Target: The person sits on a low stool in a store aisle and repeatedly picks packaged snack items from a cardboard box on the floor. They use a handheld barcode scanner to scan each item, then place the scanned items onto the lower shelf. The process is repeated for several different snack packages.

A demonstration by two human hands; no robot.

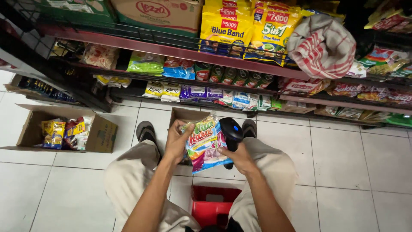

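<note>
Colourful snack packet [207,144] sits between both hands, above the person's knees. Left hand [178,141] is clamped on its upper left edge; right hand [241,158] grips a black handheld scanner [231,132], pressed against the packet's right side. Just beyond the packet stands a small open cardboard box [187,115] on the floor — its contents are hidden. A larger open carton [101,135] well to the left holds yellow and mixed sachets [64,132]. A red basket [213,207] lies between the legs — I cannot tell what is inside.
</note>
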